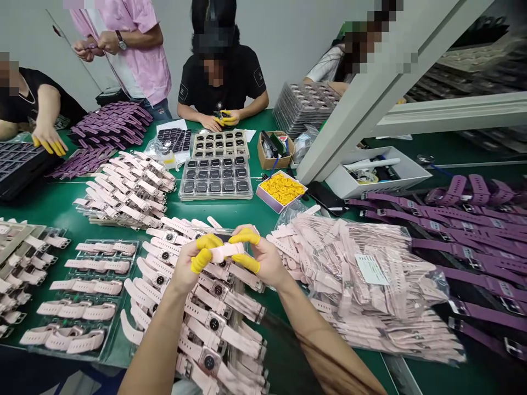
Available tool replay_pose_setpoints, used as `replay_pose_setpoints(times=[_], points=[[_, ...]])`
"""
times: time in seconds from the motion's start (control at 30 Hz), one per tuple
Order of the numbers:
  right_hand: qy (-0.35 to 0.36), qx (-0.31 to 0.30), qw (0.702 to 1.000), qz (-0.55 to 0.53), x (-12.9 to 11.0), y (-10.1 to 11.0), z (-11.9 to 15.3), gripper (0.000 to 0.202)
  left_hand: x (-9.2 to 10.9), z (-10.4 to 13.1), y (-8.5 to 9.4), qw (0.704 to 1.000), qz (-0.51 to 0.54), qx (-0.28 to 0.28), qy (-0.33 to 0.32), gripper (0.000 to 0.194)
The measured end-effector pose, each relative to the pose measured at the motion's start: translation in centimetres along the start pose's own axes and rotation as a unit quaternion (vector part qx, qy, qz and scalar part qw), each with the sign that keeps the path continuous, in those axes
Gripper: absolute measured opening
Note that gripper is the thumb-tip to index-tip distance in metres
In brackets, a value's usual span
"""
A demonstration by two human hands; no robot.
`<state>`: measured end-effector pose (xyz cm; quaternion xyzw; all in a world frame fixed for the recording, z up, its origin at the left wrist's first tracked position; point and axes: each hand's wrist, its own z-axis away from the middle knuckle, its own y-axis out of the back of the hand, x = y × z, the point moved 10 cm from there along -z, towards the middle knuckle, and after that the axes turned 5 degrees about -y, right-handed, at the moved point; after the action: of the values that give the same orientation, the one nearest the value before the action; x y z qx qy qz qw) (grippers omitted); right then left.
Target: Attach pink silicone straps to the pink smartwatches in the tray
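Observation:
Between my two hands is a smartwatch with a pale pink strap [226,252], raised above the stacked watches. My left hand [196,261], in yellow finger cots, pinches its left end. The right hand [256,254], with yellow cots too, grips the other end with thumb and fingers. Below lie several pink-strapped smartwatches [209,325] in rows, sensor backs facing up. Left of them stands a clear tray [134,274] of pink watches with their straps closed into loops. Right of my hands is a heap of bagged pink straps [349,263].
A box of yellow finger cots [282,189] stands beyond my right hand. Behind are trays of dark watch faces [216,176]. Purple straps [465,233] lie far right, near a white box [379,170] and a slanted post [362,109]. Co-workers [222,82] are across the table.

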<state>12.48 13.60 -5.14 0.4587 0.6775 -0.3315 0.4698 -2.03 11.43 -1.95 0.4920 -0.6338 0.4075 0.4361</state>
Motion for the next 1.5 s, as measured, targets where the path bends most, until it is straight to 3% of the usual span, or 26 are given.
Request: replay_pose_setpoints(times=[0.17,0.37,0.67,0.83,0.9,1.07,1.2,1.3,1.43,1.5], points=[[0.009,-0.01,1.0,-0.003,-0.5,0.6,0.2,0.03,-1.4,0.2,0.1,0.998,-0.045,0.007,0.053,0.032],[0.048,-0.02,0.999,0.005,-2.3,0.5,0.1,0.029,-2.0,0.5,-0.4,0.997,-0.044,-0.007,0.071,0.027],[0.076,-0.064,0.984,0.151,-4.1,-0.3,0.2,0.029,-2.0,0.7,-1.3,0.99,-0.081,-0.047,0.109,0.022],[0.013,-0.043,0.997,0.056,-2.1,-0.1,0.1,0.038,-1.5,0.5,0.1,0.995,-0.063,0.005,0.076,0.022],[-0.007,-0.024,1.0,0.01,-1.3,0.2,0.0,0.037,-1.5,0.5,0.2,0.995,-0.062,0.003,0.074,0.023],[0.056,-0.04,0.997,0.048,-2.9,-0.2,0.0,0.028,-1.4,0.5,-1.0,0.991,-0.1,-0.057,0.066,0.02],[0.095,-0.044,0.987,0.124,-4.3,-0.2,0.2,0.026,-1.3,0.4,-1.0,0.989,-0.128,-0.055,0.057,0.022],[0.083,-0.046,0.989,0.114,-4.1,0.0,0.2,0.028,-2.0,0.4,-0.8,0.993,-0.073,-0.05,0.078,0.028],[0.048,-0.068,0.996,0.009,-3.5,-0.1,0.1,0.035,-2.8,0.9,-2.0,0.987,0.082,-0.064,0.12,0.039],[0.044,-0.078,0.996,-0.014,-3.6,-0.4,0.2,0.038,-3.2,1.2,-2.2,0.986,0.092,-0.046,0.133,0.039]])
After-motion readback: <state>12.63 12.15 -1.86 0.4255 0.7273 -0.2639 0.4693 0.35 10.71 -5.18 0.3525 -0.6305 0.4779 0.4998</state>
